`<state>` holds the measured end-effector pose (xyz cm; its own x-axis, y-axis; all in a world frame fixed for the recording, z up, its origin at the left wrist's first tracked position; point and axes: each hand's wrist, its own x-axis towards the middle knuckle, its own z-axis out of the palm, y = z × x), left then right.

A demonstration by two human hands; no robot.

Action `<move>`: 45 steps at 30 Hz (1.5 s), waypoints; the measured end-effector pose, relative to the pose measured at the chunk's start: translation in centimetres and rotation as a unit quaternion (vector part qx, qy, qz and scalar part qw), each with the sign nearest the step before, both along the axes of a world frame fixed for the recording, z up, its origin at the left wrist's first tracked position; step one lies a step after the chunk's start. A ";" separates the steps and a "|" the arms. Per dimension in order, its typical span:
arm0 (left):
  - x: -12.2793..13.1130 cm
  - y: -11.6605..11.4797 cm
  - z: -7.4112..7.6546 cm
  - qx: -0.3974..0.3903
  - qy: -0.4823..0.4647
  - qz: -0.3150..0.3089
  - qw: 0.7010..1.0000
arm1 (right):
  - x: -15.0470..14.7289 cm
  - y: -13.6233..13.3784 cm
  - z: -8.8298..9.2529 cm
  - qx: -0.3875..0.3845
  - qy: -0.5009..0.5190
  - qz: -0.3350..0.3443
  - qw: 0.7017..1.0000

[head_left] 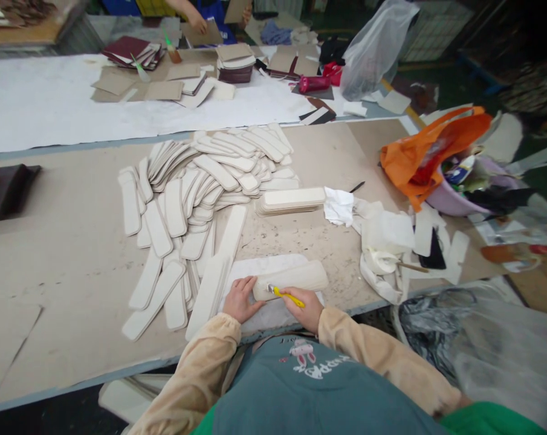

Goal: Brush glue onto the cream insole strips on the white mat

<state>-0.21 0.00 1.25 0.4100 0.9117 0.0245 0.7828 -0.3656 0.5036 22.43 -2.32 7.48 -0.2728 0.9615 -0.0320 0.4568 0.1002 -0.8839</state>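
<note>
A short stack of long, rounded cream strips (307,277) lies in front of me on a white sheet (262,317). My left hand (241,300) holds the left end of the stack, fingers on the far side and thumb on the near side. In my right hand (304,309) is a yellow-handled tool (289,296), its small metal tip down at the top strip near the left end. The tip's exact kind is too small to make out. Left of my hands, more cream strips (210,296) lie in a slanting pile.
A large heap of cream strips (173,205) spreads across the table, with a neat stack (294,198) beside it. Cloth scraps (386,232), an orange bag (430,154) and a purple basin (454,196) are right. A co-worker's hand (198,24) holds a board at the far table.
</note>
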 end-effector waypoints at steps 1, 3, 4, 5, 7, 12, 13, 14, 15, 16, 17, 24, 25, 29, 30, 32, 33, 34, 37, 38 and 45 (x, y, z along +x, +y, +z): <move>0.0 0.0 0.0 0.000 0.001 -0.001 1.000 | 0.0 0.0 0.1 0.000 0.006 -0.008 1.000; 0.0 0.1 0.0 0.002 0.002 -0.003 1.000 | -0.1 -0.1 0.3 -0.005 0.024 -0.009 1.000; 0.0 0.2 0.0 0.004 0.003 -0.006 1.000 | -0.3 -0.1 0.3 -0.008 0.031 -0.003 0.999; 0.0 0.2 -0.1 0.007 0.005 -0.008 1.000 | -0.5 -0.1 0.2 -0.010 0.036 0.002 0.999; 0.0 0.3 -0.3 0.015 0.009 -0.012 1.000 | -0.6 -0.1 -0.1 -0.010 0.033 -0.003 0.999; -0.2 0.5 -0.9 0.032 0.018 -0.021 0.999 | 1.7 0.0 -1.1 -0.007 -0.009 -0.081 0.997; -0.3 0.5 -1.0 0.037 0.020 -0.022 0.999 | 2.6 -0.1 -1.0 -0.008 -0.019 -0.102 0.995; -0.3 0.5 -1.1 0.041 0.021 -0.023 0.999 | 3.7 -0.2 -0.9 -0.006 -0.030 -0.122 0.992; -0.3 0.6 -1.2 0.043 0.024 -0.024 0.999 | 4.8 -0.3 -0.7 -0.002 -0.042 -0.142 0.989; -0.3 0.6 -1.2 0.043 0.027 -0.025 0.998 | 6.0 -0.5 -0.4 0.005 -0.056 -0.158 0.986; -0.4 0.6 -1.1 0.042 0.030 -0.026 0.998 | 7.1 -0.7 -0.1 0.015 -0.075 -0.171 0.982; -0.4 0.6 -1.1 0.025 0.027 -0.026 0.999 | 10.4 -2.1 1.3 0.131 -0.269 -0.129 0.945; -0.4 0.6 -1.1 0.022 0.024 -0.024 0.999 | 10.0 -2.1 1.3 0.139 -0.294 -0.110 0.939; -0.3 0.3 -0.5 -0.005 0.023 -0.009 1.000 | 8.0 -2.3 1.3 0.181 -0.295 -0.004 0.938; -0.3 0.1 -0.1 -0.016 0.023 -0.006 1.000 | 7.9 -2.3 1.4 0.196 -0.280 0.014 0.940; -0.1 -0.1 0.5 -0.034 0.022 -0.002 0.999 | 8.4 -2.3 1.1 0.221 -0.266 0.003 0.938; 0.0 -0.2 0.7 -0.043 0.022 -0.004 0.999 | 8.9 -2.1 0.7 0.243 -0.271 -0.014 0.931; 0.1 -0.2 0.9 -0.051 0.020 -0.002 0.998 | 9.5 -1.9 0.3 0.268 -0.271 -0.013 0.924; 0.4 -0.1 1.1 -0.068 0.023 0.016 0.997 | 10.4 -1.2 -1.0 0.310 -0.243 0.025 0.919; 0.5 -0.2 1.2 -0.072 0.026 0.024 0.997 | 10.4 -1.1 -1.1 0.313 -0.225 0.047 0.922; 0.9 -1.1 1.7 -0.090 0.031 0.057 0.994 | 12.2 0.1 0.8 0.247 -0.111 -0.023 0.962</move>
